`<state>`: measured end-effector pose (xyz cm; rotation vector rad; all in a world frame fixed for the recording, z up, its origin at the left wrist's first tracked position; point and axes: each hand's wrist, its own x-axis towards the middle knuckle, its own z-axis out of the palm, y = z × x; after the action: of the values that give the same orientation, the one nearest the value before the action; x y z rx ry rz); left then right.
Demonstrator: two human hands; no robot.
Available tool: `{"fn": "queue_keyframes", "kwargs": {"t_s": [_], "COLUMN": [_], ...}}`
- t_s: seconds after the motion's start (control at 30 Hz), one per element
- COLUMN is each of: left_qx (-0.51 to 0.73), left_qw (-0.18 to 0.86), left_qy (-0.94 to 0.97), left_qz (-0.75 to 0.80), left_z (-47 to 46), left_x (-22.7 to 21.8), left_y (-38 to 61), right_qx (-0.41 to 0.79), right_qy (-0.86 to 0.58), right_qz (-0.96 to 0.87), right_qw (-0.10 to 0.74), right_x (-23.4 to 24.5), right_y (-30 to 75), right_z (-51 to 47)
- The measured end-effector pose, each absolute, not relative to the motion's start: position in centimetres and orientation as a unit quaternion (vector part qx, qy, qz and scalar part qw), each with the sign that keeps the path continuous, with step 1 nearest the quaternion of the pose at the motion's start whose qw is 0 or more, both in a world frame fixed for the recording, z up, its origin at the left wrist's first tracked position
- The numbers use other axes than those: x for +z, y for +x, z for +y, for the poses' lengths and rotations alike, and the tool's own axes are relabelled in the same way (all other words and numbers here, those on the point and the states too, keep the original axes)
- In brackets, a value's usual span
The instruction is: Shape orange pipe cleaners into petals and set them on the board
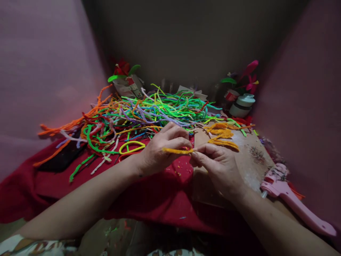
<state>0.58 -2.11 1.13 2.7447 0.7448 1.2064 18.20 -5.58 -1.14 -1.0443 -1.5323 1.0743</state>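
Observation:
Both hands meet over the front of the table around a yellow-orange pipe cleaner (178,151). My left hand (163,147) is closed on its left part, the fingers curled over it. With thumb and forefinger, my right hand (217,163) pinches its right end. Just beyond my right hand, several bent orange pipe cleaners (221,133) lie on a brown board (239,163). Behind my left wrist are yellow-handled scissors (131,143), partly covered. The exact shape of the piece inside my fingers is hidden.
A large tangled heap of coloured pipe cleaners (160,110) spreads across the back. On the right lies a pink glue gun (290,195). A lidded jar (242,105) and pipe-cleaner flowers (252,76) stand behind the board. Red cloth (157,199) covers the table, with small orange scraps on it.

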Motion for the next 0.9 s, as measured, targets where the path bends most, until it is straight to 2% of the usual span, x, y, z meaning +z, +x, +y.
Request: {"fn": "queue_keyframes", "kwargs": {"t_s": [0.1,0.27,0.33,0.43,0.6,0.67,0.77,0.9], "left_qx": [0.355,0.244,0.25,0.289,0.356,0.383,0.391,0.352], "left_qw": [0.131,0.518,0.559,0.511,0.454,0.464,0.484,0.51], "left_qy": [0.882,0.714,0.678,0.699,0.72,0.703,0.683,0.686], "left_qz": [0.281,0.402,0.406,0.409,0.385,0.379,0.383,0.381], "left_z": [-2.4,-3.2,-3.3,-3.5,-3.1,-2.8,-2.4,-2.3], "left_x": [1.4,1.7,1.6,1.7,1.5,1.3,1.2,1.4], "left_y": [0.8,1.5,1.7,1.9,1.3,1.1,0.9,0.8], "right_qx": [0.38,0.114,0.088,0.198,0.609,0.706,0.739,0.68], "right_qy": [-0.431,-0.384,-0.382,-0.42,-0.41,-0.383,-0.382,-0.426], "right_qz": [-0.674,-0.78,-0.784,-0.747,-0.517,-0.435,-0.385,-0.414], "right_qw": [0.464,0.481,0.481,0.476,0.441,0.406,0.399,0.431], "right_x": [-1.4,-1.8,-1.8,-1.5,-1.1,-1.2,-1.5,-1.3], "right_y": [18.4,18.4,18.3,18.0,18.3,18.6,18.7,18.6], "right_z": [-5.9,-6.2,-6.2,-6.0,-5.0,-4.6,-4.3,-4.7]}}
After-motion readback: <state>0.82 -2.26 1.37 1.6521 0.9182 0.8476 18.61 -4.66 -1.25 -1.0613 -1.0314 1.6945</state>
